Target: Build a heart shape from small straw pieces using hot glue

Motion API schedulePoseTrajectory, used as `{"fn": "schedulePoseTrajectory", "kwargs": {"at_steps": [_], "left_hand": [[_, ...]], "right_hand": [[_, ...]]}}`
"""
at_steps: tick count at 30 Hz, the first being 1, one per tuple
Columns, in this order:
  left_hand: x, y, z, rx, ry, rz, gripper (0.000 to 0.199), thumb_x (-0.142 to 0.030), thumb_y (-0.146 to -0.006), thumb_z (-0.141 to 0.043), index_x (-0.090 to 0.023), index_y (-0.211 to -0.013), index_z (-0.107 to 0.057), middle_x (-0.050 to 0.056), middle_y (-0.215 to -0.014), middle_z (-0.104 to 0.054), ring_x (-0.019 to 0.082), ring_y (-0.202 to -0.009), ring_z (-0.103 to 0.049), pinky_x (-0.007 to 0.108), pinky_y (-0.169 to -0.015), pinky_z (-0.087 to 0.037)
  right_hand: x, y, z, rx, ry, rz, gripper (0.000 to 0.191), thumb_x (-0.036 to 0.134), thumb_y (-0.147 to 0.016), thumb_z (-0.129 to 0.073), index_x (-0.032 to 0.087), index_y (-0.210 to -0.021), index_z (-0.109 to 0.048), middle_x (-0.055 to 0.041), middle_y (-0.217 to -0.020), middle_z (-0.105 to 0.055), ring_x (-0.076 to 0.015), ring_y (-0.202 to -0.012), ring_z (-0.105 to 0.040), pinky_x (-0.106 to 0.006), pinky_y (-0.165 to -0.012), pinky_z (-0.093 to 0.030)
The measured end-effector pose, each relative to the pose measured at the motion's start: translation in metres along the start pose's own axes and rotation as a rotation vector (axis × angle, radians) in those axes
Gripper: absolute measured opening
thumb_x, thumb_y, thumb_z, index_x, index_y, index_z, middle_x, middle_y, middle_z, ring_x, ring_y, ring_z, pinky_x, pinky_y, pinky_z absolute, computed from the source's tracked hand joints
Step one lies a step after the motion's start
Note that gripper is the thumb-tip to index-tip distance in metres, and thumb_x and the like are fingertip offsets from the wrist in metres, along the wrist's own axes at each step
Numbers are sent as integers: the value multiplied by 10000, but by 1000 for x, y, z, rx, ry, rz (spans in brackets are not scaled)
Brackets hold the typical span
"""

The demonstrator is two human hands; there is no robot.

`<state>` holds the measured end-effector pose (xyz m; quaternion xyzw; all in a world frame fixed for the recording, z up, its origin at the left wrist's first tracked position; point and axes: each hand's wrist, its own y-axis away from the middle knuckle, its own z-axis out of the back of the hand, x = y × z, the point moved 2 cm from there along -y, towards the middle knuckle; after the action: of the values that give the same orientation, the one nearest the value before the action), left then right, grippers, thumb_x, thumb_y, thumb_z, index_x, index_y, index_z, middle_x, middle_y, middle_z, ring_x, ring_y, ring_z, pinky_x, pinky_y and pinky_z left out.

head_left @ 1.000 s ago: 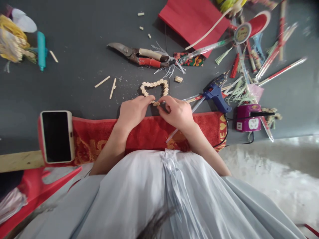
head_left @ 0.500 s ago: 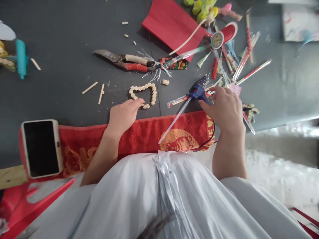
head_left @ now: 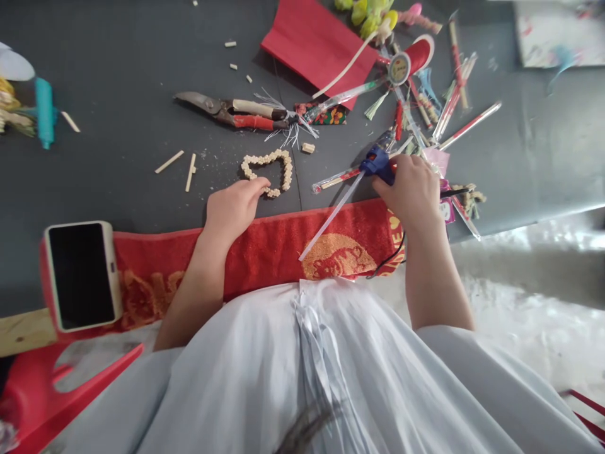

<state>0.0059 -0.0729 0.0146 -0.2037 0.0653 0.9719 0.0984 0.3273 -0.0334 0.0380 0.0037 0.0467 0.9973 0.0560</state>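
Note:
My left hand (head_left: 235, 207) pinches the lower edge of a cream, heart-like outline of small beaded pieces (head_left: 288, 165) between thumb and fingers. On the right, my right hand (head_left: 412, 190) is closed around the handle of a blue hot glue gun (head_left: 375, 162), which lies over the craft items. A long clear glue stick (head_left: 331, 216) sticks out of the gun's back end toward me, above a red towel (head_left: 274, 252). Above the beaded outline lie pruning shears (head_left: 231, 113) with white and red handles. A short cream bundle (head_left: 308, 147) sits between outline and gun.
Red paper (head_left: 316, 47), a spool of red thread (head_left: 419, 55) and several wrapped sticks (head_left: 470, 125) crowd the upper right. Two thin cream sticks (head_left: 169, 162) lie left of the outline. A phone (head_left: 81, 275) rests at the lower left, and a teal tube (head_left: 45, 113) farther up.
My right hand has closed on the glue gun's handle, where before its fingers were spread beside it. My left hand stays at the beaded outline. The view has shifted slightly.

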Motion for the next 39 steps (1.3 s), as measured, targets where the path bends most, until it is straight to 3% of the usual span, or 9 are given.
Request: {"fn": "schedulePoseTrajectory", "kwargs": {"at_steps": [4,6,10,14,17,22,27,33,39], "left_hand": [[0,0,0,-6,-3,-1,353,-324,-1011,-388,-323,-1233,-662,17,-1230,-737,222,-1019,-708,308,-753,-485],[0,0,1,-7,-8,6,356,-333,-1013,-385,-323,-1232,-665,19,-1234,-735,222,-1022,-706,306,-760,-487],[0,-1,0,-15,-13,12,360,-341,-1015,-377,-333,-1234,-663,8,-1231,-737,220,-1022,-701,305,-762,-477],[1,-2,-2,-11,-13,9,352,-335,-1010,-378,-346,-1220,-660,-3,-1231,-738,224,-1034,-696,314,-757,-468],[1,-3,-2,3,-17,10,352,-336,-1008,-374,-354,-1219,-656,-1,-1212,-743,232,-1016,-697,324,-752,-464],[-1,-2,0,8,-16,11,351,-309,-999,-379,-346,-1214,-654,6,-1210,-740,242,-1019,-691,337,-769,-466],[-3,-2,0,19,13,15,357,-304,-1006,-368,-332,-1221,-651,10,-1219,-732,234,-1052,-680,327,-809,-462],[-3,-1,0,63,78,11,368,-301,-1024,-345,-308,-1244,-640,33,-1237,-715,230,-1117,-660,333,-881,-468],[-3,-1,0,62,105,-3,365,-297,-1019,-342,-306,-1226,-642,31,-1205,-723,237,-1075,-669,340,-845,-468]], "right_hand": [[-16,5,-5,-105,-179,-36,329,285,-829,-652,165,-1134,-619,-165,-1117,-685,-319,-1083,-639,-495,-924,-498],[-26,6,-9,-130,-340,-56,295,353,-842,-621,202,-1095,-603,-142,-1089,-690,-272,-1021,-653,-462,-899,-507],[-30,12,-13,41,-982,-16,373,527,-808,-587,259,-1055,-510,-45,-899,-660,-184,-751,-646,-411,-756,-543],[-9,30,-5,140,-1220,88,257,500,-791,-567,268,-861,-481,22,-736,-542,-164,-617,-591,-407,-675,-552],[14,49,-1,203,-1233,158,295,483,-826,-577,266,-695,-428,38,-605,-460,-141,-521,-510,-349,-560,-482],[51,77,-6,358,-1137,168,324,497,-841,-593,236,-664,-518,19,-570,-555,-120,-502,-510,-288,-502,-424],[78,87,-9,304,-948,334,294,422,-887,-544,216,-679,-519,18,-619,-568,-120,-586,-513,-280,-580,-419],[85,84,-18,278,-852,291,312,442,-906,-532,229,-679,-509,28,-588,-502,-116,-533,-446,-276,-516,-371],[84,84,-21,289,-894,247,313,470,-884,-552,236,-677,-528,9,-598,-552,-132,-540,-493,-285,-507,-406]]}}
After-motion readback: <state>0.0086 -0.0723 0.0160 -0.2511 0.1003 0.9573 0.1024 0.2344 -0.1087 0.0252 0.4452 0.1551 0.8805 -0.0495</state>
